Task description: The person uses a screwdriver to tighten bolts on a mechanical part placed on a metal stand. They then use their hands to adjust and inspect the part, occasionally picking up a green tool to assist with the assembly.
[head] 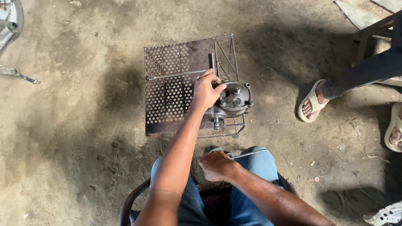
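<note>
A grey round metal part (235, 100) with bolts on its top stands at the right edge of a rusty perforated metal stand (167, 106). My left hand (205, 93) grips the part's left rim, with the thumb laid on its top. Its fingers curl beside the end of a long thin bar (176, 75), which joins a dark tube (212, 62) lying on the stand. My right hand (215, 165) rests closed between my knees, over blue jeans. A thin metal rod (248, 154) runs from it across my right thigh.
I sit on a chair with a dark curved frame (127, 205) on a dirt floor. Another person's sandalled foot (312, 102) and dark trouser leg are at the right, by a wooden bench leg (368, 35). Metal scraps (16, 74) lie at the far left.
</note>
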